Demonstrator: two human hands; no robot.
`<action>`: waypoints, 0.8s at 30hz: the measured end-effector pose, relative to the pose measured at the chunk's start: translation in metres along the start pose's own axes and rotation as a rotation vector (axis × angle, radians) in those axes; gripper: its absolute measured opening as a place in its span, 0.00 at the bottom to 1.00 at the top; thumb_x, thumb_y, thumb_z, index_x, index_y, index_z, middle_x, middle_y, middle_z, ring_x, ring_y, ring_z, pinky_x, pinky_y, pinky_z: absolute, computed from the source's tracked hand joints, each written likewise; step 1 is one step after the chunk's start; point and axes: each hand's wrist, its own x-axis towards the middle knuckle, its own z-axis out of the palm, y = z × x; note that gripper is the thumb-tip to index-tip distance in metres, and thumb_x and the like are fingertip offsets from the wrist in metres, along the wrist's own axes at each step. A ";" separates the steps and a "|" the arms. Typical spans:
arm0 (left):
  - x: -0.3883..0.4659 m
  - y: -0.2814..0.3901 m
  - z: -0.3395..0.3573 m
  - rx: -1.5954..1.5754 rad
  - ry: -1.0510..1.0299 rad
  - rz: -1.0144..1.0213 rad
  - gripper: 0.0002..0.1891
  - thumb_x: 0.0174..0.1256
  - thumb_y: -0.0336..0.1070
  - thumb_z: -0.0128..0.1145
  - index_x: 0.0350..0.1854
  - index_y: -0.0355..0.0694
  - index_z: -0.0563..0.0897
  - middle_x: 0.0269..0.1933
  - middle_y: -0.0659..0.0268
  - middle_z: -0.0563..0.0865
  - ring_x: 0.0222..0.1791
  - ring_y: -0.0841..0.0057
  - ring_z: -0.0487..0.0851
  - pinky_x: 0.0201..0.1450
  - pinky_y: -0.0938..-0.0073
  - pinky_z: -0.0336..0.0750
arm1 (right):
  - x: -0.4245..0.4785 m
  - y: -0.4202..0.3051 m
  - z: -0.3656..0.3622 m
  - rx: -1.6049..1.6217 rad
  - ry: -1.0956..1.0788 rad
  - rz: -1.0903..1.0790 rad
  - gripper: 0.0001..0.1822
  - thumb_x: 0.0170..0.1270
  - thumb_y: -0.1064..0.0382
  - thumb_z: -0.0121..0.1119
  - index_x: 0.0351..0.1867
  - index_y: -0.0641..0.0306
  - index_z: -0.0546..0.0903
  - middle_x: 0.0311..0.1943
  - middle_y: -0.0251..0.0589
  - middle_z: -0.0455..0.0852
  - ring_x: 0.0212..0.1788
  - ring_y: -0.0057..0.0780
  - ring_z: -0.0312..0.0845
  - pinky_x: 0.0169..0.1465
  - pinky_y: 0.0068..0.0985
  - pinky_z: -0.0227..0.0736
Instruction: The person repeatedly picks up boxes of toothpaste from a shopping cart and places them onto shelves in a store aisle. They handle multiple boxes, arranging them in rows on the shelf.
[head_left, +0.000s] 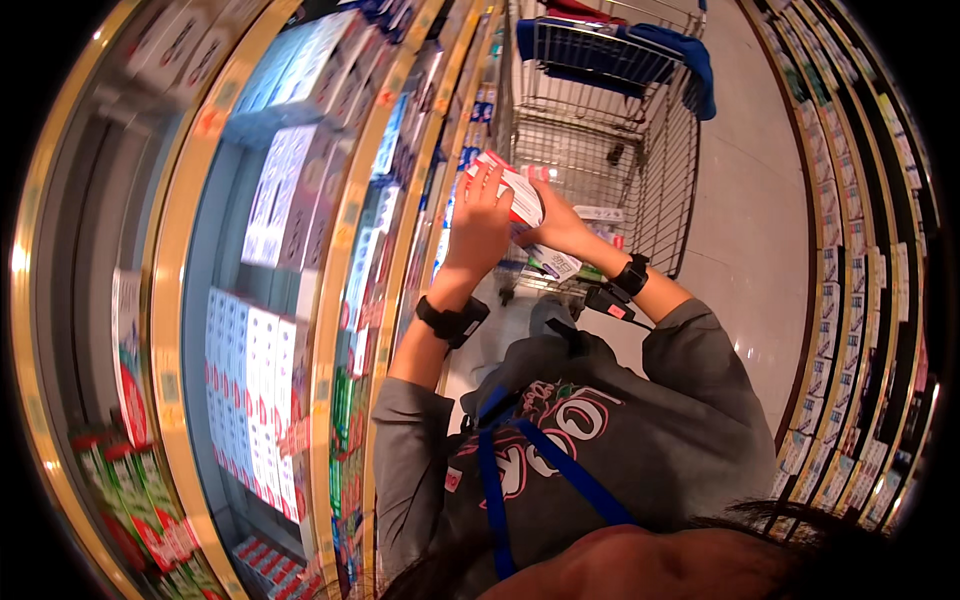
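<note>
Both of my hands hold a red and white carton (520, 196) over the near end of a wire shopping cart (679, 187). My left hand (481, 225) lies across the carton's left side with its fingers spread over the printed face. My right hand (559, 221) grips the carton's right edge, the thumb near its lower corner. Just below the carton is a white and green package (553, 262), partly hidden by my right hand. Inside the cart lies a small white box (600, 214), with small red and white items near it.
Tall shelves (169, 315) of boxed goods stand close on the left, with yellow edges. More stocked shelves (832, 300) line the aisle's right side. A blue cloth (675, 45) hangs over the cart's far end. Tiled floor (739, 202) shows right of the cart.
</note>
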 end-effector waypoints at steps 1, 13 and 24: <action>0.012 -0.002 0.036 -0.008 -0.029 0.003 0.16 0.42 0.30 0.57 0.38 0.35 0.77 0.53 0.52 0.73 0.56 0.55 0.68 0.60 0.55 0.59 | 0.011 0.028 -0.008 0.053 -0.007 0.066 0.49 0.28 0.55 0.71 0.58 0.66 0.62 0.45 0.56 0.76 0.49 0.50 0.72 0.52 0.34 0.67; 0.079 -0.014 0.342 -0.506 -0.773 -0.361 0.38 0.45 0.34 0.62 0.63 0.46 0.60 0.60 0.45 0.63 0.56 0.48 0.69 0.51 0.57 0.70 | 0.136 0.273 -0.049 -0.332 0.012 0.839 0.50 0.34 0.41 0.66 0.60 0.60 0.58 0.47 0.65 0.70 0.52 0.57 0.66 0.55 0.42 0.62; 0.062 -0.034 0.446 -0.529 -0.597 -0.564 0.50 0.38 0.52 0.66 0.66 0.45 0.54 0.67 0.47 0.52 0.65 0.52 0.55 0.62 0.49 0.54 | 0.189 0.353 -0.001 -0.190 0.331 0.722 0.46 0.48 0.42 0.59 0.63 0.66 0.54 0.42 0.67 0.72 0.45 0.60 0.70 0.47 0.45 0.67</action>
